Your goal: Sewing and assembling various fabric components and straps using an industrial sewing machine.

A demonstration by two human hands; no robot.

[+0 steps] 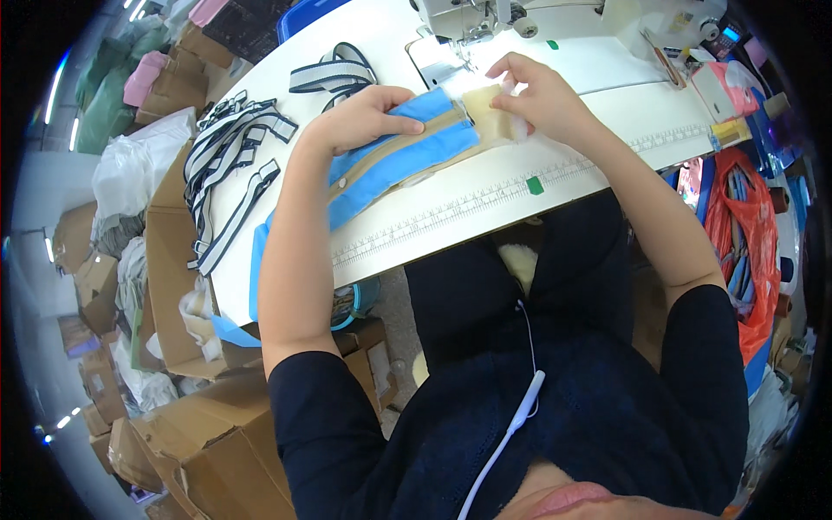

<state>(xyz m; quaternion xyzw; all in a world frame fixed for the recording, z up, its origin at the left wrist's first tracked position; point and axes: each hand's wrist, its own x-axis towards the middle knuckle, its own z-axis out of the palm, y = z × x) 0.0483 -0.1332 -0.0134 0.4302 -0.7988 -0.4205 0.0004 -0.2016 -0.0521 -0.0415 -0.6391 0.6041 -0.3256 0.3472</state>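
A long blue fabric strip (367, 202) with a tan band along its middle lies over the near part of the sewing table. My left hand (368, 119) grips it from the left, thumb on top and fingers curled by its far edge. At the strip's right end is a cream, fluffy fabric piece (491, 115). My right hand (544, 100) pinches this piece between thumb and fingers at its upper right. Just beyond both hands stands the sewing machine (472, 26), its needle area close to the cream piece.
Striped grey-and-black webbing straps (230, 143) lie piled on the left, another bundle (334, 74) behind my left hand. A ruler (451, 208) runs along the table's front edge. Cardboard boxes (212, 433) stand at lower left. A red plastic bag (745, 251) hangs at right.
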